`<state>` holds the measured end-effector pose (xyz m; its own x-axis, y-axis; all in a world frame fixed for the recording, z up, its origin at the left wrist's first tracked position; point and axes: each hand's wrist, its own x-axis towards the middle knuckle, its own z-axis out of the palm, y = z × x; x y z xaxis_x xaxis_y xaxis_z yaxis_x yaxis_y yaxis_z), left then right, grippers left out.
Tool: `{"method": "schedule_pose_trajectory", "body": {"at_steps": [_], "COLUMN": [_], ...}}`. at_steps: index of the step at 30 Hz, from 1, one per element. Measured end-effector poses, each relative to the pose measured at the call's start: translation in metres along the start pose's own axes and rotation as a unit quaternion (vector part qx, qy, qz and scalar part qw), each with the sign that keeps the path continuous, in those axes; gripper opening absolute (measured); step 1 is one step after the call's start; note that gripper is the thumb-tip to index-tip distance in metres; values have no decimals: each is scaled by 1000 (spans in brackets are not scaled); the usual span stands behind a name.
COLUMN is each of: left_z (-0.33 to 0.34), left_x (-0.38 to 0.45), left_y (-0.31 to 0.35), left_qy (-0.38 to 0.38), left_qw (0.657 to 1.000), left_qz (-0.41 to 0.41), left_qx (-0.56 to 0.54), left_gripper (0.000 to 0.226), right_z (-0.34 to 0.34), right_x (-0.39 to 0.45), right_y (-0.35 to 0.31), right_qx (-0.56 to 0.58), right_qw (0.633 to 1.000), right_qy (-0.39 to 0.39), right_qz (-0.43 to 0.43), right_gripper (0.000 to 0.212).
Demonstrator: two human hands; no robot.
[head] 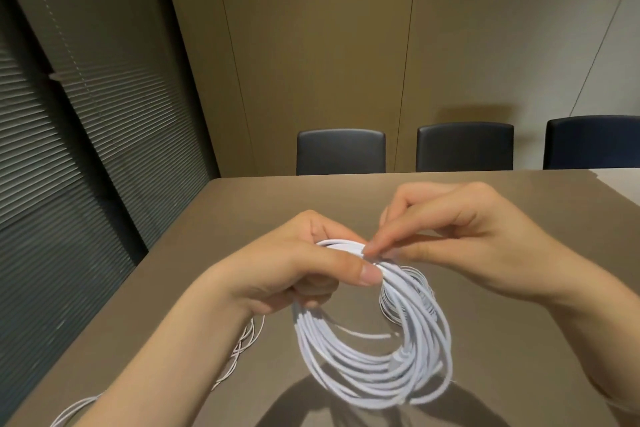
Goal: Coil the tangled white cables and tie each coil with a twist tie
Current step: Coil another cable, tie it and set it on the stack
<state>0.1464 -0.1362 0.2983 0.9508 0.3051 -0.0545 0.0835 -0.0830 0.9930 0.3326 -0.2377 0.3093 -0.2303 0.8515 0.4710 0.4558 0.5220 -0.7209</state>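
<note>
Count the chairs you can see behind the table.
3: left chair, middle chair and right chair, cut by the frame edge, in a row along the table's far side. More may sit out of frame.

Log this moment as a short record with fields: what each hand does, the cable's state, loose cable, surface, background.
left hand: grips the top of the white cable coil, thumb across the strands
right hand: fingertips pinch at the coil's top, beside the left thumb; a twist tie cannot be made out
coil state: many loops, hanging below the hands above the table
loose cable: uncoiled strands trail on the table under the left forearm
background: three dark chairs behind the table, blinds at left
</note>
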Motion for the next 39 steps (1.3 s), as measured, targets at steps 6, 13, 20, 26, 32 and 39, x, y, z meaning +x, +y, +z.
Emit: {"method": "schedule_pose_trajectory", "body": {"at_steps": [6, 13, 20, 26, 32, 39], "left_z": [15, 35, 38, 30, 33, 33], "left_x": [-2, 9, 21, 8, 3, 0], "left_y": [6, -18, -23, -1, 11, 12], "left_qy": [132, 355, 448, 336, 266, 269], "left_qw": [983, 832, 722, 906, 937, 939], "left_qz": [55, 180, 217, 160, 165, 147], "left_qx": [117, 386, 480, 202, 158, 153], "left_gripper": [9, 16, 13, 6, 9, 11], "right_z": [1, 21, 36, 5, -6, -2], "right_x": [1, 6, 11, 0, 4, 0], "right_y": [-6, 5, 10, 13, 16, 23], "right_qx": [-64, -58, -69, 2, 74, 109], "right_qw": [997, 955, 932, 977, 988, 989], "right_qy": [47, 269, 349, 209, 135, 95], "right_qz": [20, 110, 74, 33, 18, 31], "right_gripper": [9, 15, 13, 14, 17, 19]}}
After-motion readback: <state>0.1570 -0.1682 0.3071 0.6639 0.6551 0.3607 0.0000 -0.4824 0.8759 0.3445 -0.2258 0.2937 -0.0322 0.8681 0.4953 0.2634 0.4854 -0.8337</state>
